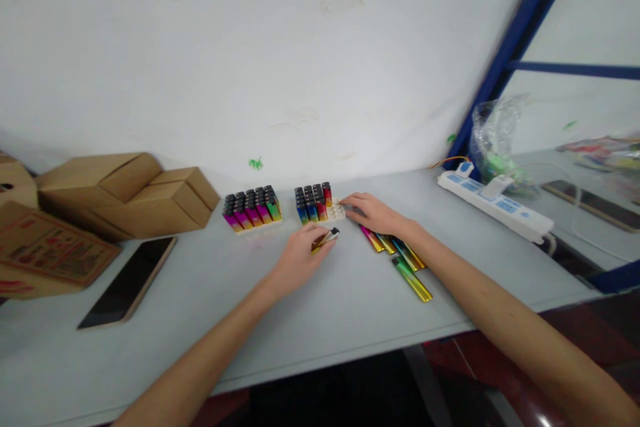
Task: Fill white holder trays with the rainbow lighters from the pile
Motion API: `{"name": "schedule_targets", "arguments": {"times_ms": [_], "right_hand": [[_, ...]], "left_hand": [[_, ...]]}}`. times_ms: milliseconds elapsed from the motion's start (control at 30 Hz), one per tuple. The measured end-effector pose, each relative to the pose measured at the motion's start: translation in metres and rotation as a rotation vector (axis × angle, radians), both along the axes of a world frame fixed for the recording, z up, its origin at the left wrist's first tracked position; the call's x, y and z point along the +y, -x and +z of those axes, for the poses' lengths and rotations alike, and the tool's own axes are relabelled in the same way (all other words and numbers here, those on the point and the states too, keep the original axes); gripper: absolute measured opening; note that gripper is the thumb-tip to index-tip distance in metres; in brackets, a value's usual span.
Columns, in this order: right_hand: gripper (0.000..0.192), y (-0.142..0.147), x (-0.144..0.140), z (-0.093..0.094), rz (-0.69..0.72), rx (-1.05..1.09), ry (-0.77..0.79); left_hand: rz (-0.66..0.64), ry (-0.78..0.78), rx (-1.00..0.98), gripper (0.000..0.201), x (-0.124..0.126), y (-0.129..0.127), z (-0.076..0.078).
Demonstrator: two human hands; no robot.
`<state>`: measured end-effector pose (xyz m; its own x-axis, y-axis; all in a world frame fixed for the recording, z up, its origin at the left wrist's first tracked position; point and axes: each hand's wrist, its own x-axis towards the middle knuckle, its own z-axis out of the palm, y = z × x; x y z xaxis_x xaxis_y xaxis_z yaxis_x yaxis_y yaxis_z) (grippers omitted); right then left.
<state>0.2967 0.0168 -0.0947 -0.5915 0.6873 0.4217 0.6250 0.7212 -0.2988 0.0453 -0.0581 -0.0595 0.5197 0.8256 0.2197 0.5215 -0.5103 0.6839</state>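
Observation:
My left hand [300, 257] grips a shiny multicoloured lighter [325, 239] just in front of a white tray [336, 212] that is partly filled with upright lighters. My right hand [373, 212] rests on the tray's right end, fingers spread over its empty slots. Under my right forearm lie several loose lighters [400, 259] flat on the grey table [200, 307]. To the left stands a second tray of lighters [253, 208], packed full.
Cardboard boxes [125, 193] are stacked at the left by the wall, with a dark phone [129, 280] lying in front of them. A white power strip [495, 205] and a clear plastic bag [495, 140] sit at the right near a blue frame.

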Motion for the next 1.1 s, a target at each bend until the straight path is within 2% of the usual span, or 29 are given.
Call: {"name": "schedule_targets", "arguments": {"times_ms": [67,167,267,367,567,867,1100], "right_hand": [[0.032,0.000,0.000,0.000,0.003,0.002,-0.005],[0.030,0.001,-0.001,0.003,0.008,-0.002,-0.001],[0.030,0.001,-0.002,0.004,0.009,-0.006,0.011],[0.030,0.000,-0.002,0.005,0.012,-0.011,0.013],[0.030,0.000,-0.003,0.005,0.011,-0.005,0.014],[0.031,0.000,-0.002,0.004,0.005,0.006,0.020],[0.030,0.000,-0.003,0.003,0.003,-0.010,0.007]], "left_hand": [[-0.007,0.162,-0.177,0.025,-0.001,0.000,0.002],[-0.039,0.496,-0.462,0.031,-0.004,-0.002,0.004],[-0.040,0.763,-0.589,0.039,-0.007,-0.004,0.008],[0.005,0.900,-0.660,0.049,-0.010,-0.006,0.013],[0.024,0.877,-0.745,0.046,-0.008,-0.006,0.015],[0.086,0.821,-0.735,0.036,-0.012,-0.006,0.016],[0.117,0.834,-0.715,0.034,-0.012,-0.007,0.015]]}}
